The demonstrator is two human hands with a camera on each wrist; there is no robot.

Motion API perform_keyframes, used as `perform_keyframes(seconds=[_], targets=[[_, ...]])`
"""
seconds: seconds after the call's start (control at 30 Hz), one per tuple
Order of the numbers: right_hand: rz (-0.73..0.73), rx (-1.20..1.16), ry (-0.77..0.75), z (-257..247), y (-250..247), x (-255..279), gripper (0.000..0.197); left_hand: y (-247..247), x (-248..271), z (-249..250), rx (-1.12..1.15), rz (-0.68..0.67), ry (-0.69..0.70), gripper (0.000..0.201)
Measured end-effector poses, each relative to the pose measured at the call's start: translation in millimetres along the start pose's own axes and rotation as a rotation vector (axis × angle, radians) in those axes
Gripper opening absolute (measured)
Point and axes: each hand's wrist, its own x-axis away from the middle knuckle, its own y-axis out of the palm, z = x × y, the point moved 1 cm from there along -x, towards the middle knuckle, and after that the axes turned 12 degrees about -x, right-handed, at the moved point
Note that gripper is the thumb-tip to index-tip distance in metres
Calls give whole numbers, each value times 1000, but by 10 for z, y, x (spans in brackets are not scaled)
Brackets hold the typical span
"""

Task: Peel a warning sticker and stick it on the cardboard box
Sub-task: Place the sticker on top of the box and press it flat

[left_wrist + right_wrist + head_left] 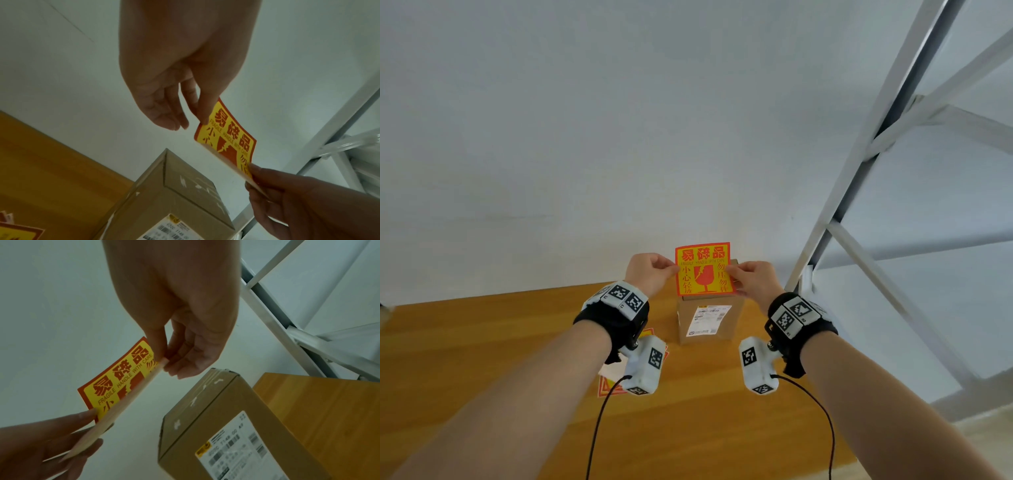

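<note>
A yellow and red fragile warning sticker (703,270) (230,138) (121,378) is held upright in the air above a brown cardboard box (709,318) (174,194) (226,426). My left hand (654,272) (185,104) pinches its left edge. On the right edge, my right hand (751,281) (180,353) pinches it between thumb and fingers. The wrist views show the sticker's pale backing along its lower edge. The box stands on the wooden table (482,359), with a white shipping label (709,320) on its near face.
More red and yellow stickers (616,373) lie on the table under my left wrist. A white metal shelf frame (866,171) rises at the right, close to the box. A white wall stands behind the table.
</note>
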Motion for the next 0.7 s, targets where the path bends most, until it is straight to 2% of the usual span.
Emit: perform_keyframes(seconds=[0.17,0.27,0.33,0.47,0.7], targets=[[-17,139,50,33,-144,-360,17,217,-235,84,-34,-23,-81,16],[-9,260,34,56,-173,-512,25,293,-351,97,-55,-30,-116,13],[-12,331,21,66,-182,-571,23,327,-396,98,-66,-30,-142,9],[-59,432,2,95,-176,-653,27,376,-463,52,-87,3,-221,30],[-121,591,-24,127,-161,-690,40,427,-520,-7,-140,-14,-271,40]])
